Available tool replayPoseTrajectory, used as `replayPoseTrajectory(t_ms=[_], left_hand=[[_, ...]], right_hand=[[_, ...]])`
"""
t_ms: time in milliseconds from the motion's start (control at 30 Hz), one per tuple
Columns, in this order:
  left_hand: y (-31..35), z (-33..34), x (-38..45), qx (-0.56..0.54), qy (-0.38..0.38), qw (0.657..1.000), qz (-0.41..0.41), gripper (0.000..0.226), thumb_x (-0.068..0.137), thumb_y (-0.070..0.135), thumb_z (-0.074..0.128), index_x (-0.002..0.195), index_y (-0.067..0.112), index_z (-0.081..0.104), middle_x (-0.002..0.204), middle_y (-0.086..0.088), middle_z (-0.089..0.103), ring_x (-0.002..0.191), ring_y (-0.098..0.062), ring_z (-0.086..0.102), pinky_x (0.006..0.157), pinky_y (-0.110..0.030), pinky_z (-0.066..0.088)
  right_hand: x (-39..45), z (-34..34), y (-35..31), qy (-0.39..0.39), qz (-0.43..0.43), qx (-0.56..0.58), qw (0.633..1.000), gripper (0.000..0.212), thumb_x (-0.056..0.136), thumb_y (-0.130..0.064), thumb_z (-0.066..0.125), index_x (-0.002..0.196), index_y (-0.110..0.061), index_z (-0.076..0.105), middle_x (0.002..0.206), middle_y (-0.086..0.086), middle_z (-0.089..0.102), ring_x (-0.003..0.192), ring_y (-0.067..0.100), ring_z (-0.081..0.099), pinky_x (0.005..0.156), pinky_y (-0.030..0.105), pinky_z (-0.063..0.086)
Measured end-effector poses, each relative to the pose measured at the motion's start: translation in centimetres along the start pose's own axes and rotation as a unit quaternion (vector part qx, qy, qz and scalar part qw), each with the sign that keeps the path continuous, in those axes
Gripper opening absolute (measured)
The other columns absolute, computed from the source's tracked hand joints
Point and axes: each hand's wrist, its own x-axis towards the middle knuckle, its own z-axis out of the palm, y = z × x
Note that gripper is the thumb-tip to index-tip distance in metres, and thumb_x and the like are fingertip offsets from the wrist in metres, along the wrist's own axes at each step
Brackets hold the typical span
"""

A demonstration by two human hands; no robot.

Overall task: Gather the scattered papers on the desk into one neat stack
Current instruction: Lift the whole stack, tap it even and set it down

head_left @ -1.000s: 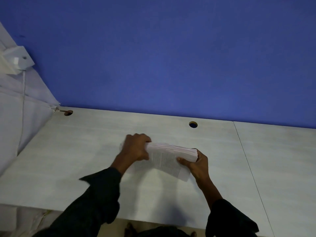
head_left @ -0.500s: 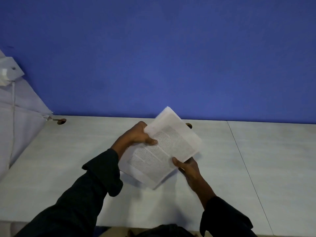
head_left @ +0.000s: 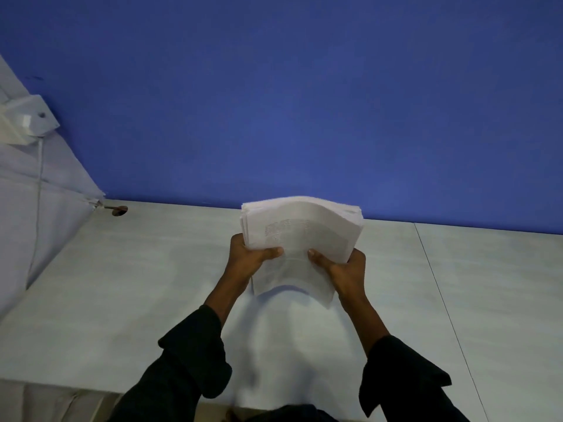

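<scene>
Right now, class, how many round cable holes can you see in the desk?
1: a cable hole at the desk's far left corner. The stack of papers may hide another.

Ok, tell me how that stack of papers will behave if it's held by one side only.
The stack of papers probably flops: it already bows between the left hand and right hand. Its sheets look loose, their far edges fanned unevenly, so some may slide out. It seems thick, so likely heavy for one hand.

Dark, loose sleeves (head_left: 195, 357), cuffs rolled back above both bare wrists.
</scene>
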Motion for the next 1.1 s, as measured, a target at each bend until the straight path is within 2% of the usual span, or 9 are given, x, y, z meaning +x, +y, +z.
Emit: replayPoseTrajectory(t_ms=[200,333,500,600,667,733,833,967,1100], left_hand=[[-1.8,-0.1,-0.9,0.015,-0.022,1.000,-0.003,0.044,0.072,0.005,0.087,0.106,0.022,0.066,0.098,0.002,0.070,0.088,-0.013,0.069,0.065,-0.017,0.058],[-0.8,0.1,-0.9,0.012,0.012,1.000,0.002,0.043,0.072,0.013,0.089,0.107,0.022,0.066,0.102,0.000,0.071,0.093,-0.018,0.070,0.077,-0.032,0.061],[1.8,-0.6,-0.4,0.018,-0.007,1.000,0.022,0.047,0.069,0.016,0.090,0.109,0.024,0.065,0.101,0.007,0.071,0.090,-0.014,0.070,0.070,-0.025,0.061],[1.8,-0.3,-0.9,-0.003,-0.005,0.998,0.069,0.037,0.074,0.018,0.087,0.107,0.018,0.071,0.099,0.006,0.074,0.087,-0.012,0.073,0.071,-0.023,0.061],[1.2,0.7,-1.5,-0.035,0.072,0.992,0.099,0.020,0.082,0.026,0.081,0.097,0.014,0.076,0.089,0.003,0.076,0.081,-0.012,0.072,0.068,-0.023,0.059],[0.4,2.3,-1.8,-0.066,0.174,0.978,0.092,0.024,0.090,0.037,0.072,0.087,0.013,0.075,0.081,-0.003,0.073,0.073,-0.018,0.069,0.063,-0.029,0.060],[-0.3,4.1,-2.1,-0.049,0.291,0.952,0.083,0.016,0.091,0.033,0.071,0.087,0.017,0.073,0.084,0.000,0.073,0.074,-0.015,0.068,0.069,-0.029,0.061],[-0.2,4.3,-1.8,-0.045,0.343,0.932,0.108,0.008,0.088,0.021,0.071,0.089,0.014,0.074,0.086,0.000,0.073,0.076,-0.012,0.067,0.070,-0.025,0.057],[-0.1,4.4,-1.5,-0.056,0.366,0.924,0.095,0.013,0.088,0.021,0.071,0.084,0.009,0.073,0.080,-0.001,0.071,0.070,-0.010,0.064,0.069,-0.026,0.055]], right_hand=[[-1.6,-0.3,2.3,-0.002,0.018,-0.018,1.000,0.055,0.070,-0.019,0.094,0.118,-0.028,0.068,0.111,-0.004,0.076,0.099,0.016,0.074,0.084,0.033,0.063],[-1.2,-0.2,0.9,0.000,0.015,-0.019,1.000,0.043,0.070,-0.019,0.093,0.101,-0.035,0.067,0.102,-0.009,0.075,0.097,0.019,0.074,0.078,0.032,0.063],[0.1,-0.6,-1.4,-0.019,-0.017,-0.013,1.000,0.046,0.073,-0.021,0.092,0.105,-0.037,0.064,0.102,-0.016,0.072,0.091,0.009,0.073,0.074,0.024,0.063],[-0.3,-0.5,-1.1,-0.014,-0.027,-0.009,0.999,0.042,0.072,-0.029,0.091,0.106,-0.034,0.066,0.102,-0.013,0.075,0.092,0.012,0.074,0.075,0.025,0.063],[-0.8,0.0,-0.5,0.009,-0.044,0.002,0.999,0.043,0.071,-0.040,0.086,0.108,-0.029,0.069,0.100,-0.009,0.076,0.091,0.014,0.073,0.074,0.028,0.064],[-1.2,1.2,-0.4,0.066,-0.057,0.023,0.996,0.041,0.079,-0.045,0.077,0.109,-0.018,0.070,0.098,-0.002,0.076,0.087,0.013,0.072,0.071,0.026,0.061],[-1.4,3.0,-0.5,0.182,-0.069,0.045,0.980,0.032,0.093,-0.040,0.068,0.095,-0.008,0.070,0.084,0.003,0.072,0.070,0.001,0.066,0.062,0.013,0.053],[-0.8,3.8,-0.6,0.253,-0.070,0.050,0.964,0.033,0.096,-0.033,0.070,0.070,-0.014,0.062,0.064,-0.003,0.059,0.056,0.000,0.054,0.056,0.008,0.043],[-0.3,4.0,-0.8,0.267,-0.056,0.049,0.961,0.038,0.096,-0.036,0.069,0.070,-0.010,0.061,0.062,-0.003,0.056,0.054,0.001,0.051,0.053,0.008,0.040]])
